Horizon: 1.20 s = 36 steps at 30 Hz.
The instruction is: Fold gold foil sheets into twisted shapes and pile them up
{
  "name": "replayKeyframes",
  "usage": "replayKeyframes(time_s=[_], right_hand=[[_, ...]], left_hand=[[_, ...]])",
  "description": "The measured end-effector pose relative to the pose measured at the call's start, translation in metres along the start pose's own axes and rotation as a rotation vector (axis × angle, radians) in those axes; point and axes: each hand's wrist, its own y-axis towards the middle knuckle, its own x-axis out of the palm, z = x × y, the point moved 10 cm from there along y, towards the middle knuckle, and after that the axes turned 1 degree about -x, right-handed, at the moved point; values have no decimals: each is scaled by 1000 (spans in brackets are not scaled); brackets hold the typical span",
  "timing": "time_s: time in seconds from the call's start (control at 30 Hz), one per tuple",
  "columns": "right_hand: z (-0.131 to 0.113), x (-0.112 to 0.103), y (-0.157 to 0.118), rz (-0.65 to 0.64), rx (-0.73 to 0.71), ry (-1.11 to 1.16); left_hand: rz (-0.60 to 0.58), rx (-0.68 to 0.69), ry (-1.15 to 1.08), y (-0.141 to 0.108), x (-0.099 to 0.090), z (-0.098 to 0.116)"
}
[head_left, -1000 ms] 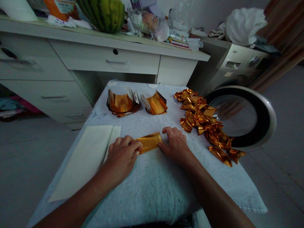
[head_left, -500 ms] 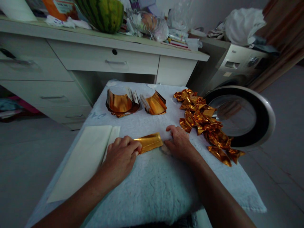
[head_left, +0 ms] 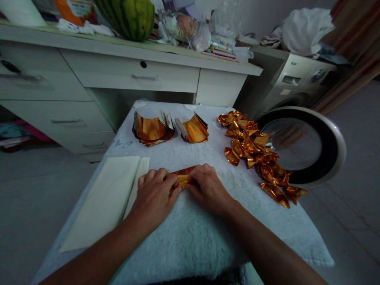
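Observation:
Between my two hands lies a folded strip of gold foil paper (head_left: 183, 178), low over the cloth-covered table (head_left: 190, 237). My left hand (head_left: 157, 190) is closed on its left end, thumb and fingers pressed together. At the other end my right hand (head_left: 206, 186) pinches the foil, its fingertips curled over the edge. Both hands hide the ends of the strip. Under my left forearm and wrist area rests a stack of pale paper (head_left: 103, 198). Farther back stand two curved bundles of gold foil sheets, a left bundle (head_left: 152, 128) and a right bundle (head_left: 196, 130).
Folded gold foil pieces (head_left: 252, 146) are heaped along the table's right side. Beyond them a washing machine's round door (head_left: 332, 146) hangs open beside the table. A white desk with drawers (head_left: 145, 75) stands behind, bearing a watermelon (head_left: 127, 18) and plastic bags.
My right hand has moved left from the bare cloth onto the right end of the foil strip and closed on it. My left hand stays at the left end.

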Motion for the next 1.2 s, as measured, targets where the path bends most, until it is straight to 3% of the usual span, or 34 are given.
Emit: replayKeyframes(time_s=[0.4,0.73,0.97,1.2], right_hand=[[8,7,2,19,184,-129],[59,-17,-10,41,361,-170],[66,-21,-9,56,356,-98],[55,-23,-7,59,287,70]], left_hand=[[-35,-89,-175,2,7,-9],[-67,-85,-205,2,6,-7],[91,-100,-244,1,-3,-12],[93,-63,-259,-2,1,-12]])
